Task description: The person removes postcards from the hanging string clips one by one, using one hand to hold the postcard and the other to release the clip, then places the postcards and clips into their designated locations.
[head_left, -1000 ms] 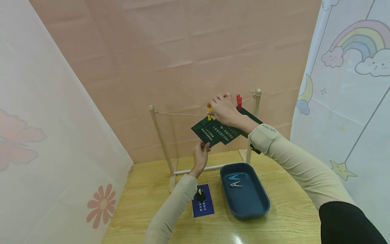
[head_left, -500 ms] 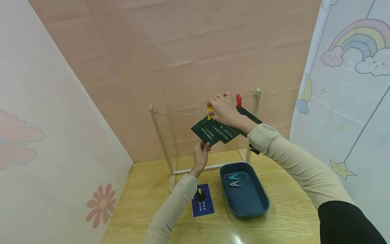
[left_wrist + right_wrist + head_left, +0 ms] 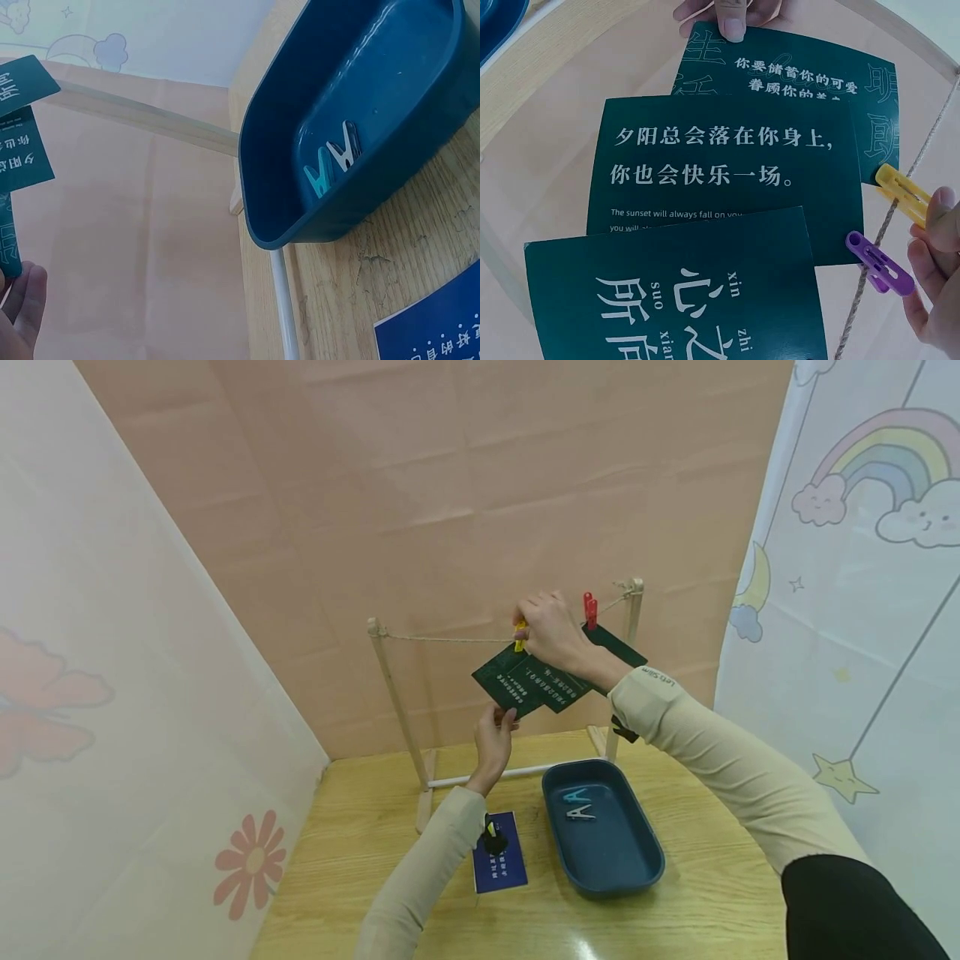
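My left hand (image 3: 493,747) pinches the lower edge of a dark green card (image 3: 795,67) with white writing. At that card's upper corner, my right hand (image 3: 551,628) pinches a yellow clothespin (image 3: 904,193), whose tip overlaps both the corner and the rope (image 3: 442,640). Close beside the right fingers, a purple clothespin (image 3: 881,262) holds a second green card (image 3: 720,161) to the rope; the hand hides this clothespin in the head view. A third green card (image 3: 667,277) overlaps the second. Farther right, a red clothespin (image 3: 591,612) grips the rope above it.
Wooden posts (image 3: 397,702) hold the rope at both ends. Below stands a blue tray (image 3: 611,860) with a teal clothespin (image 3: 320,172) and a white clothespin (image 3: 346,146) inside. A dark blue card (image 3: 501,872) lies on the wooden table (image 3: 322,877), left of the tray.
The right hand's fingers have drawn closer together around the yellow clothespin, which has shifted slightly up and right. The left hand keeps its pinch on the card's edge.
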A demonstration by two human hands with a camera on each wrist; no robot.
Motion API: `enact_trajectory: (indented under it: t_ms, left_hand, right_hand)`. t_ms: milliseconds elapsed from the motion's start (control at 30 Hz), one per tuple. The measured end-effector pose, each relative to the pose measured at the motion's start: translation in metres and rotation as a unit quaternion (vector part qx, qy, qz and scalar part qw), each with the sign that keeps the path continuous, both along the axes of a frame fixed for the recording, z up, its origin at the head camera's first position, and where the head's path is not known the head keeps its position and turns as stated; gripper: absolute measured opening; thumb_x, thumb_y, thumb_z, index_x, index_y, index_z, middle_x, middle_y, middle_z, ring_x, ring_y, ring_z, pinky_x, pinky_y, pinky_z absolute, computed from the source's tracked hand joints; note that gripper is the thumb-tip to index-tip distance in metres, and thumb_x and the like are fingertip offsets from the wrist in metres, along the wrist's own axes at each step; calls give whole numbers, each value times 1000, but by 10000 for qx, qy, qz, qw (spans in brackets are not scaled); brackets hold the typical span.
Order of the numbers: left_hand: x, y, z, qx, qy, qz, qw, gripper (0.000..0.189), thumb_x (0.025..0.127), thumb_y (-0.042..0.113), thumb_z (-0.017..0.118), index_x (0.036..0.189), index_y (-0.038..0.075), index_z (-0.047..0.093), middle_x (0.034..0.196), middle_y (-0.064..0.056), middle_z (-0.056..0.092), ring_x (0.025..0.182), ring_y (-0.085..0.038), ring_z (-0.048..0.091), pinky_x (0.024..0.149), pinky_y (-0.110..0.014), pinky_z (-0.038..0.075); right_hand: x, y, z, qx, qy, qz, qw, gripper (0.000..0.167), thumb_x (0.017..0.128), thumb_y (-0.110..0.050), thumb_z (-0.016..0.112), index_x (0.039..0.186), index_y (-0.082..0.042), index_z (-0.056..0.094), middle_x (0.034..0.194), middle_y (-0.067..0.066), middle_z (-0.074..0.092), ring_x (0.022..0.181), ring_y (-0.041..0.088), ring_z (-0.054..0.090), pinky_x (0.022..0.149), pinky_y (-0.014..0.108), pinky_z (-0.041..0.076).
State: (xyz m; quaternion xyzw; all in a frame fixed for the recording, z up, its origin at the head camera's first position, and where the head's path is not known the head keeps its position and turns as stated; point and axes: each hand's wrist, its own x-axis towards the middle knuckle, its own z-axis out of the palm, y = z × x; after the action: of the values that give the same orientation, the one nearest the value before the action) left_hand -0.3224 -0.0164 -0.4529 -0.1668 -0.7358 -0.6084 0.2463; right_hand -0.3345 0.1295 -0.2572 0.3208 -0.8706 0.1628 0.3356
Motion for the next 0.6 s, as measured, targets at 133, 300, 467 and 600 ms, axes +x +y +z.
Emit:
enact_trajectory:
  t_ms: [133, 300, 467, 600]
  left_hand:
    - [1, -1, 0, 12, -40, 6, 10000, 11, 98, 2, 60, 107, -3, 63, 93, -18, 69, 82, -38, 70, 71, -27, 61]
    - [2, -2, 0, 50, -142, 3, 9999, 10, 98, 1, 60, 105, -4, 63, 91, -19, 68, 81, -38, 70, 71, -29, 61]
    - [3, -2, 0, 8, -136, 6, 9999, 8, 98, 2, 60, 103, -4, 63, 89, -18, 68, 80, -36, 70, 72, -33, 61]
    - [4, -3, -1, 19, -21, -6, 10000, 9, 98, 1, 60, 104, -5, 62, 89, -19, 68, 80, -41, 69, 71, -36, 62]
  right_hand:
    - [1, 0, 0, -153, -29, 63, 9999, 14, 82, 1, 78, 88, 1, 65, 85, 13, 65, 81, 30, 57, 76, 43, 41]
    - [1, 1, 0, -330, 195, 117, 9992, 15, 82, 1, 78, 88, 2, 65, 85, 14, 65, 81, 31, 57, 72, 41, 41]
    - [1, 1, 1, -445, 305, 151, 9984, 14, 83, 0, 78, 87, 3, 64, 86, 15, 64, 81, 31, 58, 73, 42, 41]
    - [2, 1, 3, -473, 340, 123, 9982, 14, 85, -1, 77, 87, 3, 64, 87, 16, 64, 83, 32, 58, 75, 44, 43]
